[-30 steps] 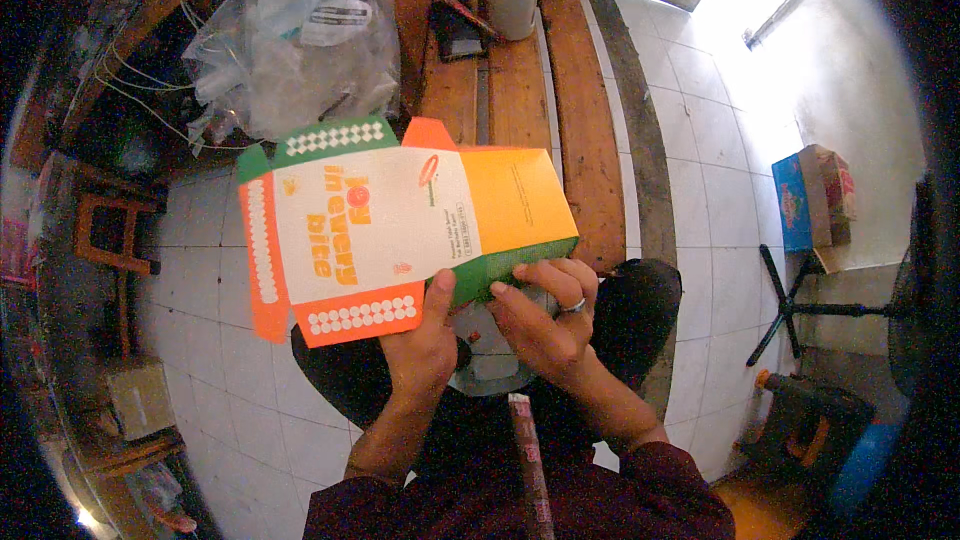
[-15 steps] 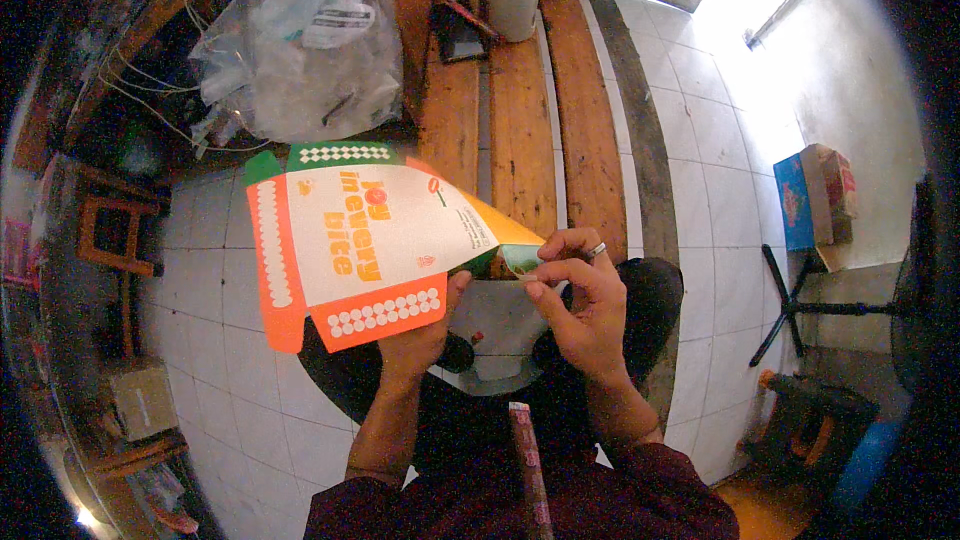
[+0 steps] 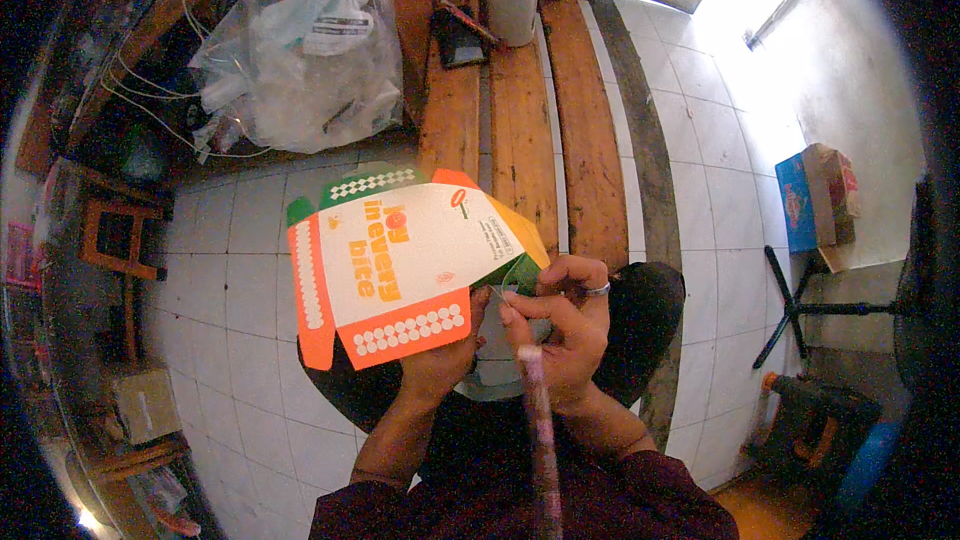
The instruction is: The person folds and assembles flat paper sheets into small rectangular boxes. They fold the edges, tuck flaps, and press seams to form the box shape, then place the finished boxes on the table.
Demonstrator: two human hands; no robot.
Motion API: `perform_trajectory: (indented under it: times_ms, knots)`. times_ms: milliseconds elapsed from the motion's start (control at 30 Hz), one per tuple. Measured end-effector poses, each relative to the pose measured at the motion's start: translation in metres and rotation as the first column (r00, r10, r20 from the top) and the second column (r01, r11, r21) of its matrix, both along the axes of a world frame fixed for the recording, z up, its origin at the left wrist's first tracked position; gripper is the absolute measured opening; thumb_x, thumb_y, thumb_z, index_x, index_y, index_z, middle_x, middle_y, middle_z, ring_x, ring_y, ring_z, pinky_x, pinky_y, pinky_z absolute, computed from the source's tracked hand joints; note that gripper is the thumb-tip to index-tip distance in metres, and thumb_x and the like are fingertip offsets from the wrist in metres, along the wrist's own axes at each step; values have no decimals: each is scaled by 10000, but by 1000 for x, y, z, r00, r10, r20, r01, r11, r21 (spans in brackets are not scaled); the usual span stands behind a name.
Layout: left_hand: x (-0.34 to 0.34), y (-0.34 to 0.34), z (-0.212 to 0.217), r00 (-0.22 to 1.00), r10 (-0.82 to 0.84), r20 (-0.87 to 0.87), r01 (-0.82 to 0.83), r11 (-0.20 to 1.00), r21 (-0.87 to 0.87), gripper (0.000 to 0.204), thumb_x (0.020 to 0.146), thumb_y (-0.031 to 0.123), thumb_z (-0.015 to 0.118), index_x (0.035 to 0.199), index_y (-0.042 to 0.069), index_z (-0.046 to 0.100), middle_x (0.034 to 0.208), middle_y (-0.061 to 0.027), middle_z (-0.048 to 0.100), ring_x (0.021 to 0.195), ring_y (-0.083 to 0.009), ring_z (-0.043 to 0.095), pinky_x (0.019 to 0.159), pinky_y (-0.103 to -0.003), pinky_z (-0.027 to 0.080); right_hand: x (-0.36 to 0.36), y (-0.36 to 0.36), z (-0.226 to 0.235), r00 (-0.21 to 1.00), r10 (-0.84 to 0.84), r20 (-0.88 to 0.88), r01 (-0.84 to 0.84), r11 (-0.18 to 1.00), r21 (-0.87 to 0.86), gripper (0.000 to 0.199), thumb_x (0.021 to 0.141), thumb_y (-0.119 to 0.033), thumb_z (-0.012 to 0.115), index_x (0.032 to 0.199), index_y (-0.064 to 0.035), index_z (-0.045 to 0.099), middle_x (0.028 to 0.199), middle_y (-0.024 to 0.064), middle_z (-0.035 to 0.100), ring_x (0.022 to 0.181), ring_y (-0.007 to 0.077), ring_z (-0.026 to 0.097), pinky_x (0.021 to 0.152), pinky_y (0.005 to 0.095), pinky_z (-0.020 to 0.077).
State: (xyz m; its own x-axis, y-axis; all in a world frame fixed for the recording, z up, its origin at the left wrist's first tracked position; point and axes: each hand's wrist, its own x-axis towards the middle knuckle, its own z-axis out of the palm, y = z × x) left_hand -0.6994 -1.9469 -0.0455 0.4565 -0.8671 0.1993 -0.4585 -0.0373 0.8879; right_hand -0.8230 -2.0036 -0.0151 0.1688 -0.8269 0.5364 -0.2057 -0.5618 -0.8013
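Note:
A flat, unfolded cardboard carton (image 3: 410, 265), white with orange and green flaps, lies slanted across the space above my lap. My left hand (image 3: 442, 368) grips its near right edge from below, thumb up by the green corner; most of those fingers are hidden under the card. At the carton's right end, the fingers of my right hand (image 3: 572, 325), with a ring on one, pinch the green and yellow flap (image 3: 522, 270). A thin pale line, perhaps a clear strip or a peeled edge, shows by the fingertips; I cannot make out which.
Ahead stretches a slatted wooden bench (image 3: 520, 150) bearing a lidded jar (image 3: 513, 5), a dark phone-like slab (image 3: 462, 40) and small bottles. A clear plastic bag (image 3: 310, 60) bulges at left. A patterned strap (image 3: 541, 430) hangs before me. Boxes (image 3: 815, 195) stand at right.
The carton has shifted right and slightly nearer, turning a little, with my left hand. My right hand has moved slightly left and down, still at the flap. The strap has swung upward.

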Motion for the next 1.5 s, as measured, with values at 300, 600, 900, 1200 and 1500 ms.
perform_trajectory:
  times_ms: [300, 600, 900, 1200, 1500]
  knots:
    - [-3, -7, 15, 959, 21, 283, 5, 996, -91, 251, 777, 122, 733, 993, 28, 647, 948, -89, 658, 867, -223, 642, 756, -344, 507, 2, 1, -2, 999, -33, 12, 33, 999, -25, 142, 657, 10, 739, 782, -20, 680, 963, 108, 466, 866, 204, 480, 749, 286, 415]
    - [4, 8, -7, 577, -167, 800, 73, 985, 154, 283, 828, 173, 679, 1076, 50, 617, 1053, -120, 626, 991, -280, 605, 867, -399, 471, -1, -2, -3, 1000, 6, 22, -5, 1000, -8, 168, 661, -7, 746, 815, -9, 679, 970, 120, 492, 868, 217, 494, 751, 299, 423]
    - [15, 7, -2, 963, -5, -269, -14, 998, -68, 406, 766, 79, 740, 1115, -13, 555, 1082, -94, 600, 982, -182, 568, 863, -322, 468, -13, -2, 1, 954, 211, -214, -231, 970, -73, 272, 846, -275, 612, 934, -32, 697, 1176, 161, 430, 1102, 278, 401, 902, 377, 375]
    - [17, 24, 6, 750, -147, -645, 92, 989, -118, 488, 758, 59, 723, 1185, -46, 510, 1152, -104, 588, 1064, -189, 562, 922, -345, 448, -43, -70, -16, 926, 206, 316, -356, 757, 548, 395, 896, -132, 539, 1256, 24, 486, 1215, 130, 541, 1103, 225, 527, 941, 337, 420]
    - [20, 22, -9, 693, -117, -711, 41, 992, -122, 683, 633, 142, 853, 1190, -36, 501, 1139, -97, 599, 1057, -210, 582, 893, -348, 484, -42, -61, -28, 890, 170, 424, -386, 775, 500, 313, 874, -67, 558, 1171, 17, 508, 1064, 89, 598, 986, 151, 566, 893, 272, 432]
